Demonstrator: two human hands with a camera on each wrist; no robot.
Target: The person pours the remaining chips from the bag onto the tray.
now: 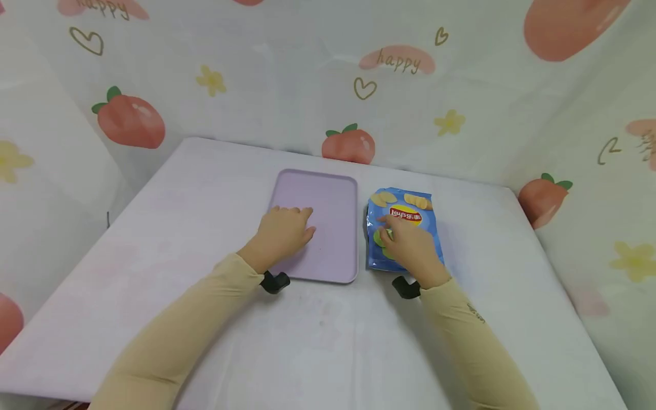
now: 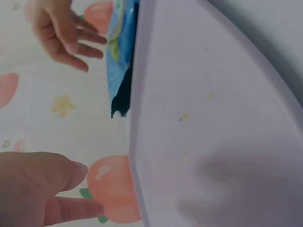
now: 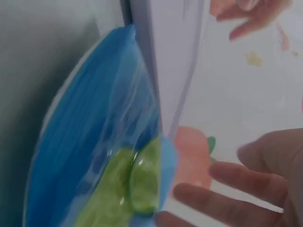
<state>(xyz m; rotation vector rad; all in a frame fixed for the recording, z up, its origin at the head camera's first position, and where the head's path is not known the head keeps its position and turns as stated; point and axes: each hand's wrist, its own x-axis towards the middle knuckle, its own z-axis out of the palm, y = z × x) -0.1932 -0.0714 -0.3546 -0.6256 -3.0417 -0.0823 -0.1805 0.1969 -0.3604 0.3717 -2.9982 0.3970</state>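
Note:
A pale purple tray (image 1: 333,228) lies flat on the white-covered table, with a few tiny crumbs on it in the left wrist view. Over its left part hovers my left hand (image 1: 284,232), fingers spread and holding nothing. To the right of the tray lies a blue bag of potato chips (image 1: 406,208) with a red and yellow logo and green lime pictures. My right hand (image 1: 410,247) is above this bag, fingers extended and hiding its lower middle. In the right wrist view the fingers (image 3: 208,198) are close to the bag's lime pictures; I cannot tell whether they touch.
The table cloth (image 1: 318,336) stretches around the tray and bag. A hanging cloth (image 1: 287,74) printed with peaches, flowers and hearts stands behind the table and along both sides. Black straps (image 1: 275,283) show at both wrists.

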